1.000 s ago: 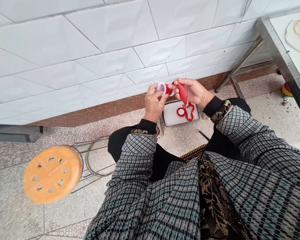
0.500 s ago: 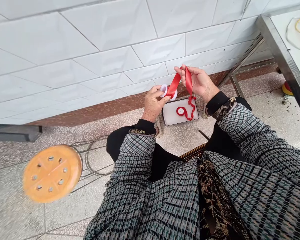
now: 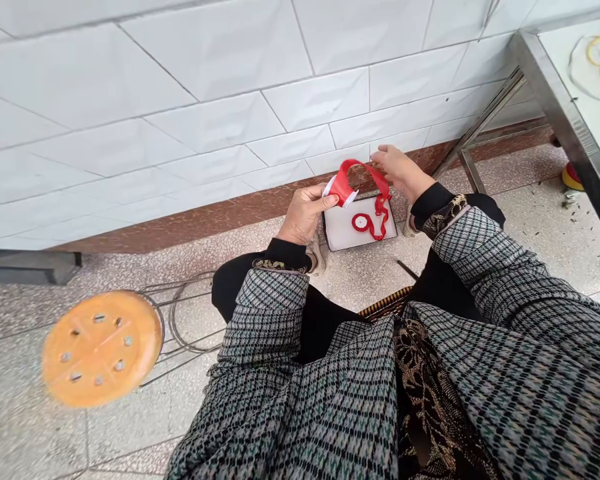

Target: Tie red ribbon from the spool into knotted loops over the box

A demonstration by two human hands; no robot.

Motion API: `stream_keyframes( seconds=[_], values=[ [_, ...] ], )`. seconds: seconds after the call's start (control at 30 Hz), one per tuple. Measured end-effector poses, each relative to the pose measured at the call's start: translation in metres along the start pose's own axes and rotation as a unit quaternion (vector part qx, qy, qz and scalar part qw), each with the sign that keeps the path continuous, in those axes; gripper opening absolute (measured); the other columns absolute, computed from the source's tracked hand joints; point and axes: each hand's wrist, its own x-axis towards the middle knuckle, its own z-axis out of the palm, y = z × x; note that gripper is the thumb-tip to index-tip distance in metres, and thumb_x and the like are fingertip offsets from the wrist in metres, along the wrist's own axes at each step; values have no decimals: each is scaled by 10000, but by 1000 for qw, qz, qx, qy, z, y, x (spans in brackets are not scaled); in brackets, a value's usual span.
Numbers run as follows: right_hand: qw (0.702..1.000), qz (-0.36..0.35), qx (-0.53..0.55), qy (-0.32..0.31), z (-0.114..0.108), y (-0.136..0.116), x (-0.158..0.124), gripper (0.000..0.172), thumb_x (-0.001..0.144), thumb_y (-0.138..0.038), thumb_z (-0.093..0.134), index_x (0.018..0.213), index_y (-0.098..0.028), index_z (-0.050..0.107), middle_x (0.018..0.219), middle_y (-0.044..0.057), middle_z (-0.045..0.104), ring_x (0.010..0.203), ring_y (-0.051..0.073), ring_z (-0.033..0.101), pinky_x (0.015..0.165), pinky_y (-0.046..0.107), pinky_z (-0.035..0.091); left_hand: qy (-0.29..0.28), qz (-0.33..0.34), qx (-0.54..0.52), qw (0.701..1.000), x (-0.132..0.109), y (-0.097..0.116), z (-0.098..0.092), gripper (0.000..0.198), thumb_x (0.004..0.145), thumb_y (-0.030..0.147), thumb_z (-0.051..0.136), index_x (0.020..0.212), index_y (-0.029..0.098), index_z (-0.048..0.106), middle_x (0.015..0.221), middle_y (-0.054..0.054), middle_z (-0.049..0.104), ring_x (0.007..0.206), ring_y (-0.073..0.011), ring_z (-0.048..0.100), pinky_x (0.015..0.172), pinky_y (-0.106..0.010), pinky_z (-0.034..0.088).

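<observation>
My left hand (image 3: 304, 213) is closed round a small white spool (image 3: 341, 192) of red ribbon. A loop of the red ribbon (image 3: 363, 169) arches from the spool over to my right hand (image 3: 399, 171), whose fingertips pinch it. The ribbon's free end hangs down from that hand into a white box (image 3: 341, 230) on the floor between my feet. Inside the box lies another red ribbon roll (image 3: 361, 223) with loose curls beside it.
An orange round stool (image 3: 101, 347) with a wire frame stands at the lower left. A white tiled wall (image 3: 180, 120) rises straight ahead. A steel table edge (image 3: 565, 113) and its legs are at the upper right, with small coloured items on the floor beneath.
My right hand pulled the ribbon up and away from the spool, then came back down, leaving a slack loop between both hands. The left hand stayed nearly still.
</observation>
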Motion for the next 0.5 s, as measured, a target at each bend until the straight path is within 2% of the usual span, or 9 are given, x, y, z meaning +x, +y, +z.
stream_keyframes(
  seconds=[0.07,0.1,0.2,0.27,0.3,0.37,0.5],
  values=[
    [995,-70,-72,-9,1,0,-1,457,770,-96,618,1216,-188,583,1198,96,680,1153,253,649,1067,483,539,7,-3,-1,1000,0,0,0,303,619,462,957,790,240,841,855,-24,810,853,-215,737,886,-375,570],
    [988,-104,-100,-48,2,-1,-4,521,751,-91,621,1259,-198,581,1267,96,678,1223,263,630,1119,500,510,12,-5,-4,1000,0,0,0,308,617,465,959,788,238,840,850,-26,810,837,-210,735,872,-370,573],
    [944,-175,-137,-245,8,1,-15,619,733,-127,655,1338,-230,574,1388,101,667,1314,295,604,1176,542,470,25,-12,-21,999,1,2,1,325,620,474,957,787,225,832,816,-26,800,810,-196,733,853,-360,580],
    [911,-196,-162,-326,13,4,-24,689,727,-153,690,1395,-242,542,1440,114,648,1322,308,603,1177,544,473,34,-19,-33,999,1,3,2,339,616,480,954,785,217,823,795,-27,791,807,-197,733,838,-360,589],
    [899,-207,-178,-342,16,6,-28,718,727,-165,706,1418,-241,524,1459,124,636,1321,313,603,1177,537,474,38,-23,-36,998,1,4,2,345,613,480,952,787,213,820,789,-28,788,802,-196,732,823,-357,591],
    [888,-231,-213,-336,22,10,-35,722,745,-196,722,1432,-226,502,1461,145,631,1308,323,610,1172,528,477,44,-29,-39,998,1,4,2,344,610,468,949,786,204,816,779,-31,781,763,-181,715,770,-335,584],
    [889,-267,-259,-267,31,17,-41,580,828,-216,675,1381,-214,500,1404,160,662,1243,321,645,1138,534,480,52,-25,-37,998,4,1,0,310,628,443,942,729,192,790,710,-18,739,644,-132,644,679,-299,536]
  ],
)
